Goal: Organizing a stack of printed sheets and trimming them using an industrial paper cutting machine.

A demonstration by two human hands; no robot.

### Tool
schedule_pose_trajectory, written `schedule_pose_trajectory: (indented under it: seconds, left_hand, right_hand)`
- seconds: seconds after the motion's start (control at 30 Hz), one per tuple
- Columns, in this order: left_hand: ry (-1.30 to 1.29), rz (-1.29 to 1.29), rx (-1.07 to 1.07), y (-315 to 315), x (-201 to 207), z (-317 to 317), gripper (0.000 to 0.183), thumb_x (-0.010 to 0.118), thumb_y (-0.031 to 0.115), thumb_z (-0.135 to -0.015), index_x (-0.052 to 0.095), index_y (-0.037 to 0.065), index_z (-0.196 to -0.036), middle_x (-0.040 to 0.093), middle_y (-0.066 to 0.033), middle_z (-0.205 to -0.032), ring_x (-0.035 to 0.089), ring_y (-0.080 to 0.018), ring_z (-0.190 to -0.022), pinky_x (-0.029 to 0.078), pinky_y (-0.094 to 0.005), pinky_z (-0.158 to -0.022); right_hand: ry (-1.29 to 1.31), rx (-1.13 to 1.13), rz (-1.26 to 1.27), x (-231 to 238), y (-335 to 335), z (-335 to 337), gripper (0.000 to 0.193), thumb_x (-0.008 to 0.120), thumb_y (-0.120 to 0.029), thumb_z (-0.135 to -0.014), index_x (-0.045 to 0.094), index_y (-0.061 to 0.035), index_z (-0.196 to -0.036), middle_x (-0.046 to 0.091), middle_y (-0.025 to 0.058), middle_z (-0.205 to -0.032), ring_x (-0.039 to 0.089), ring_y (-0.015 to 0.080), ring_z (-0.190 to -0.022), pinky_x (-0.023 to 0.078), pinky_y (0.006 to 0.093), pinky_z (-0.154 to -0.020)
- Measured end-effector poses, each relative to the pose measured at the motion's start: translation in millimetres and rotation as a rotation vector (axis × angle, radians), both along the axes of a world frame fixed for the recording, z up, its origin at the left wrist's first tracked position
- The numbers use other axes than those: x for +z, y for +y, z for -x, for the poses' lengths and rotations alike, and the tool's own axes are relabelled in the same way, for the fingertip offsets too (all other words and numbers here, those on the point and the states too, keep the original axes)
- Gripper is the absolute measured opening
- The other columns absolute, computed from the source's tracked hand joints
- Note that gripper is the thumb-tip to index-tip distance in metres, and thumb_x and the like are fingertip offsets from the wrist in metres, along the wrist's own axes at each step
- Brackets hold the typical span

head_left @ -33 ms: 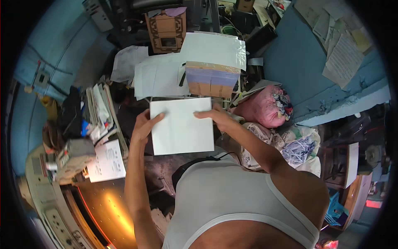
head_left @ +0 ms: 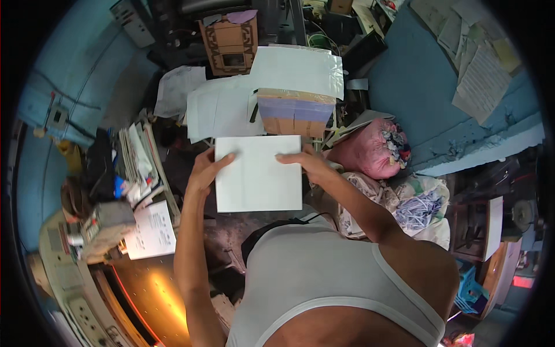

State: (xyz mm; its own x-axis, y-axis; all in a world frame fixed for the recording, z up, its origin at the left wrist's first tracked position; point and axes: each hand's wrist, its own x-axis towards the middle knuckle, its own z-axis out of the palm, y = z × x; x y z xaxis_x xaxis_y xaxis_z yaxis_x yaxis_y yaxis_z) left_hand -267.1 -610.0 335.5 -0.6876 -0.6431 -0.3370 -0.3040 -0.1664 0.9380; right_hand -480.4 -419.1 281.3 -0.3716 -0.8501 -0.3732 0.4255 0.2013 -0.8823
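Note:
Between my two hands is a flat white block of paper [head_left: 259,179], nearly square, held in front of my chest. My left hand [head_left: 207,169] grips its left edge, the thumb lying on top and the other fingers hidden underneath. On the right edge, my right hand [head_left: 309,163] has the same hold, its thumb pointing inward across the top. Whether the block is many sheets or a few, I cannot tell. Just beyond it stands a cardboard box [head_left: 296,113] wrapped in clear tape, with a large white sheet [head_left: 298,69] on top. Other white sheets [head_left: 222,110] lie left of the box.
To the right are a pink sack [head_left: 370,151] and a pale sack of paper strips [head_left: 417,209]. A pile of papers [head_left: 136,159] and a printed white sheet [head_left: 151,230] sit at left, above a machine [head_left: 72,289] with an orange-lit panel. A blue wall [head_left: 416,92] rises at right.
The paper block has shifted slightly right and turned a little, so its edges sit straighter. Both hands moved with it and keep their hold.

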Motion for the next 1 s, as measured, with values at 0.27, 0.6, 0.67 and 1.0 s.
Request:
schedule_pose_trajectory:
  seconds: [0.27, 0.6, 0.67, 1.0]
  left_hand:
    - [-0.183, -0.003, -0.267, -87.4, -10.1, 270.0, 0.08, 0.087, 0.034, -0.072, 0.053, -0.013, -0.128, 0.067, -0.0204, -0.11, 0.069, -0.0242, -0.092, 0.057, -0.035, -0.075]
    - [0.068, -0.309, 0.077, -86.5, -95.7, 417.5, 0.077, 0.09, 0.033, -0.071, 0.048, -0.01, -0.119, 0.064, -0.022, -0.106, 0.068, -0.0304, -0.09, 0.059, -0.0459, -0.073]
    - [0.051, -0.39, 0.196, -77.4, -101.7, 422.9, 0.068, 0.088, 0.036, -0.075, 0.051, -0.003, -0.116, 0.066, -0.0163, -0.103, 0.07, -0.0288, -0.086, 0.06, -0.0454, -0.072]
    - [-0.035, -0.173, -0.088, -164.7, -51.0, 457.7, 0.054, 0.089, 0.034, -0.07, 0.068, -0.002, -0.103, 0.071, -0.0129, -0.093, 0.069, -0.0242, -0.076, 0.057, -0.0418, -0.065]
  right_hand:
    - [-0.052, -0.298, -0.013, -3.5, -32.3, 197.0, 0.053, 0.082, -0.023, -0.076, 0.064, 0.0019, -0.118, 0.07, 0.0114, -0.103, 0.069, 0.0212, -0.091, 0.055, 0.0356, -0.078]
    - [0.292, -0.016, -0.264, -0.5, -116.4, 433.7, 0.053, 0.088, -0.028, -0.068, 0.07, 0.002, -0.107, 0.069, 0.009, -0.097, 0.068, 0.0186, -0.084, 0.056, 0.0328, -0.072]
    - [0.335, 0.033, -0.312, 5.0, -135.1, 450.2, 0.053, 0.089, -0.028, -0.066, 0.07, 0.0024, -0.105, 0.068, 0.009, -0.097, 0.068, 0.0186, -0.086, 0.056, 0.0336, -0.073]
    - [0.409, -0.022, -0.04, -43.2, -127.8, 440.1, 0.054, 0.082, -0.021, -0.078, 0.059, 0.0038, -0.12, 0.067, 0.0082, -0.1, 0.067, 0.0226, -0.092, 0.055, 0.0364, -0.079]
